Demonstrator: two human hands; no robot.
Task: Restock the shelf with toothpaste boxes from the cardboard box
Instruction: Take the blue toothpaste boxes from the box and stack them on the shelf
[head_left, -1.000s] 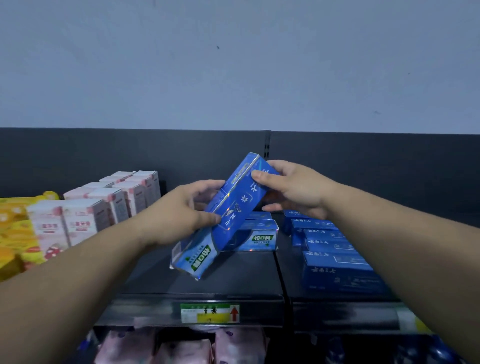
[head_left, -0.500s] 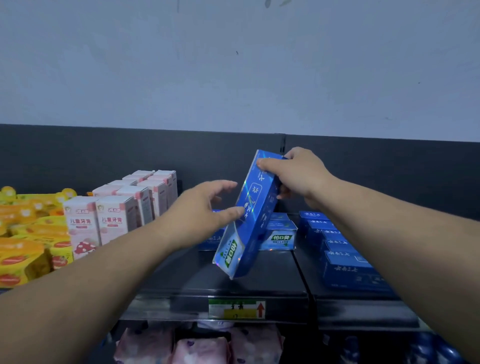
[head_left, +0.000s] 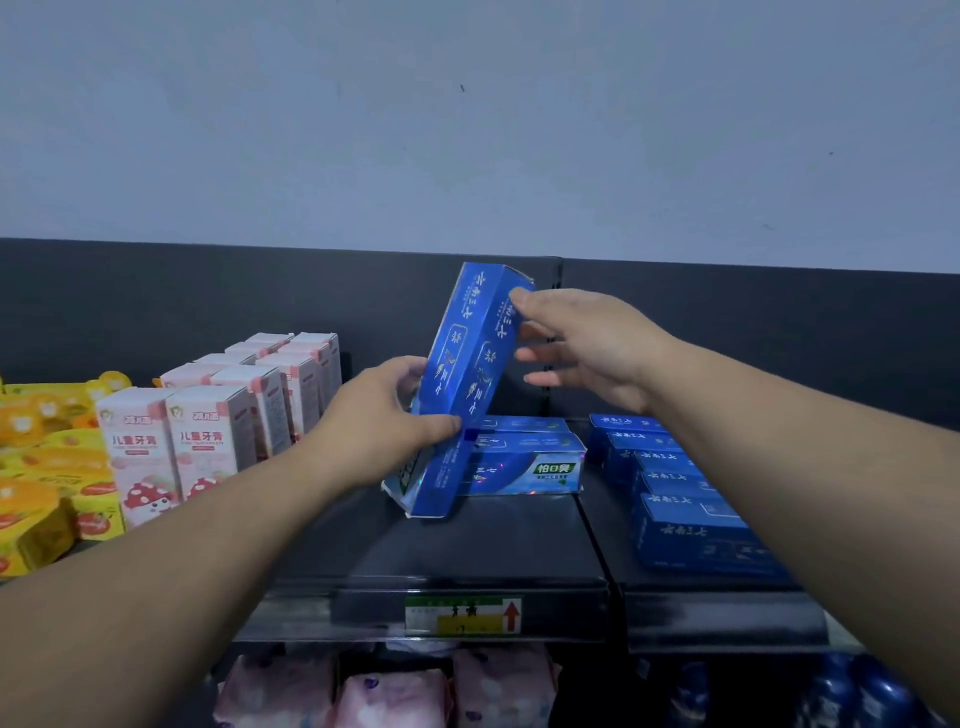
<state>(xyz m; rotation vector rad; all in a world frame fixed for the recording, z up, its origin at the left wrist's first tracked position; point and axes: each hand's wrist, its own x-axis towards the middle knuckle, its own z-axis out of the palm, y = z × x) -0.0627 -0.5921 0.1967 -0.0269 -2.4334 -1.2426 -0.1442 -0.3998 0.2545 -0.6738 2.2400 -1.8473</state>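
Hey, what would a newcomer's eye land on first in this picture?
The blue toothpaste box, tilted steeply at centre over the dark shelf: the left hand holds its lower half, the right hand touches its top. Rows of pink-and-white boxes stand left; flat blue boxes lie right.

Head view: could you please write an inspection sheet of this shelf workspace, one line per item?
Surface: dark shelf, price label on its edge.
Job's things: blue toothpaste box tilted; more blue boxes lie flat behind and right of it; cardboard box not in view.
Clutter: pink-white boxes and yellow packs at left.
Grips: left hand holds the tilted box low; right hand open, thumb on its top.
Cables: nothing seen.
Surroundings: grey wall, pink packs below.
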